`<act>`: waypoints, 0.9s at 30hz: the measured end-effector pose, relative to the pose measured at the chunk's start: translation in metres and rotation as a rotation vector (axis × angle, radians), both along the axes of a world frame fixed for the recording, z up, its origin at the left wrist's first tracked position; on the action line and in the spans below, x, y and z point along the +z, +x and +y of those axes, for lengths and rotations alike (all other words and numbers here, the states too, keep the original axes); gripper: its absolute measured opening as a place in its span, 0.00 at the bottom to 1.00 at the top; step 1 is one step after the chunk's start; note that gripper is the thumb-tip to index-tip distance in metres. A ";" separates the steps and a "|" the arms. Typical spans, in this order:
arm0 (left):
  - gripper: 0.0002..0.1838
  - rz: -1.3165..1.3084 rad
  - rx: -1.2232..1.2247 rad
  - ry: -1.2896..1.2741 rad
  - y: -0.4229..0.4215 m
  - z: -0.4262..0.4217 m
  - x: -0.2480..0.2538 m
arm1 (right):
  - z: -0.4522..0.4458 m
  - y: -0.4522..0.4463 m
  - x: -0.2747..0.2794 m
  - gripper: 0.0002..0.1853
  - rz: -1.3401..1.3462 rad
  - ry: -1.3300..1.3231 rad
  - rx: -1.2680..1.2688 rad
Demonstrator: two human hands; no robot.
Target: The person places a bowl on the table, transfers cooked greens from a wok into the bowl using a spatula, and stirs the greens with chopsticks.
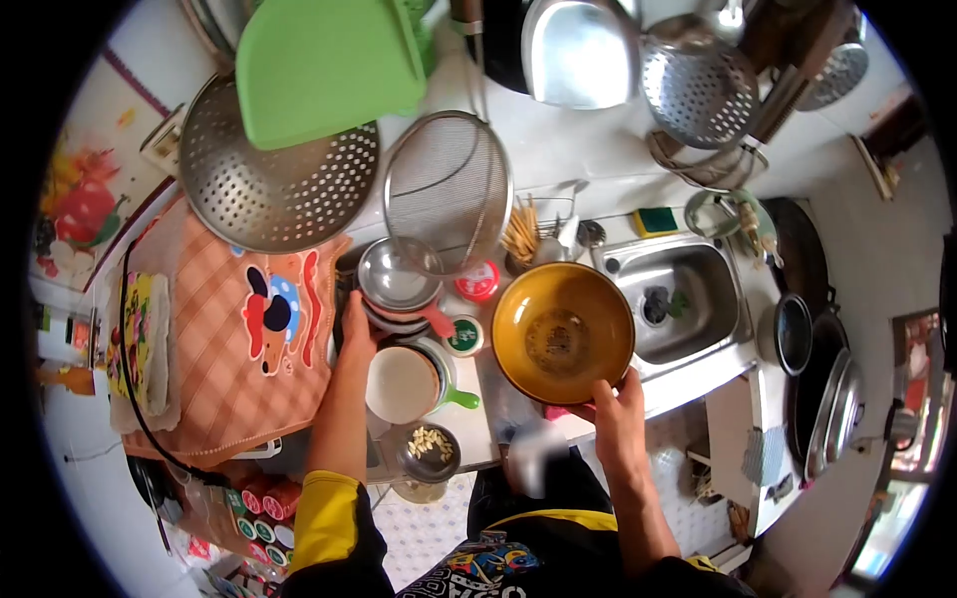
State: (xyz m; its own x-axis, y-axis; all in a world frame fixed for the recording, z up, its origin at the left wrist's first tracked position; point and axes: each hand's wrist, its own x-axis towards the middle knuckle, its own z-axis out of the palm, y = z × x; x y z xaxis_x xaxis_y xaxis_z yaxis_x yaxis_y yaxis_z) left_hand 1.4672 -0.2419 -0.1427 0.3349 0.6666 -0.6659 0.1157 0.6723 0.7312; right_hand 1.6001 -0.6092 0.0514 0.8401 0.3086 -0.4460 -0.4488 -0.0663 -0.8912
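Note:
My right hand (618, 407) grips the near rim of a large amber-brown bowl (563, 334), thumb at the edge and fingers underneath. The bowl is tilted toward me over the counter, beside the sink, and shows a dark pattern or residue at its bottom. At the left, my left hand (359, 327) is closed around the left edge of a stack of bowls (399, 274), its fingertips partly hidden. A metal bowl tops the stack, and a red handle sticks out of it. Just below stand a cream bowl (402, 386) with a green-handled pan (461, 399) under it.
A small dark bowl of peeled garlic cloves (429, 448) sits at the counter's front edge. Right of the brown bowl is a steel sink (688, 299). A strainer (449, 189), a colander (279, 179) and a green board (329, 70) hang ahead. An orange cloth (219, 349) lies left.

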 end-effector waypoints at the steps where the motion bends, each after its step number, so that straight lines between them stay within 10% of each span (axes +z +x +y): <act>1: 0.29 -0.002 -0.007 0.008 -0.002 0.001 -0.003 | -0.002 0.001 0.004 0.17 0.008 0.004 0.002; 10: 0.31 0.407 -0.118 0.140 0.008 0.000 0.010 | -0.024 0.005 0.032 0.18 0.065 0.097 -0.077; 23: 0.15 0.281 0.069 0.034 -0.030 0.034 -0.005 | -0.090 0.078 0.045 0.18 0.038 0.122 -0.038; 27: 0.20 0.974 -0.246 1.385 -0.033 -0.018 0.055 | -0.145 0.107 0.012 0.21 -0.003 0.105 -0.028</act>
State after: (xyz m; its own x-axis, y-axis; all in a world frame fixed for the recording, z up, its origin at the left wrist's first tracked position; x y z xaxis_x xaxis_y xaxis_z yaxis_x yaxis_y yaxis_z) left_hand 1.4346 -0.2603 -0.0878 0.3618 0.8770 0.3163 0.8340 -0.4561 0.3105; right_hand 1.7075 -0.7546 0.0629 0.8504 0.3296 -0.4101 -0.4466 0.0401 -0.8938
